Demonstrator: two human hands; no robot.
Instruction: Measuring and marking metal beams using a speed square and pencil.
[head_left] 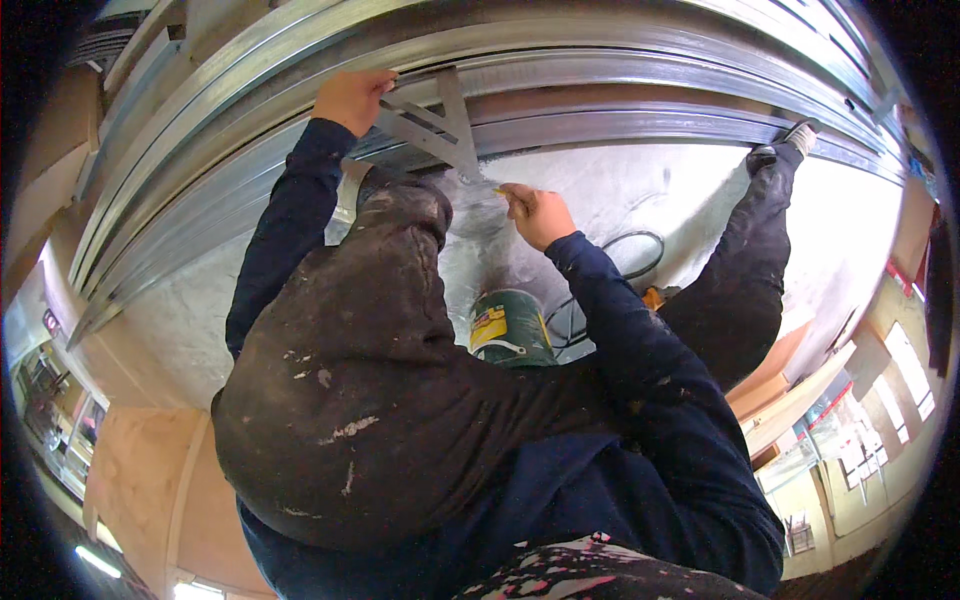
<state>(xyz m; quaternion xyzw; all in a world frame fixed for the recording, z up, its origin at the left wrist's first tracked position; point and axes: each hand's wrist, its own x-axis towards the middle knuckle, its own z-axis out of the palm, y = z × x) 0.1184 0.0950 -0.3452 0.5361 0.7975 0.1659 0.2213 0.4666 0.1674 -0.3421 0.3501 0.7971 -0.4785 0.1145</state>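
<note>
Long galvanised metal profiles [620, 72] lie side by side across the far part of the view. Against them rests a grey triangular metal square [458, 118] with an open middle, one corner pointing toward me. My left hand [355, 98] is closed with its fingertips at the square's left corner, by a profile's edge. Nearer, to the square's right, my right hand [540, 213] pinches a small, thin yellow thing [500, 191]. Its tip is close to the square's near corner; its kind is too small to make out.
A green bucket [527, 322] with a yellow label and white handle stands between my legs. Beside it a black cable [640, 236] loops over the pale, stained floor [600, 190]. An orange object [655, 297] shows by my right leg. Wooden boards [140, 470] are at left.
</note>
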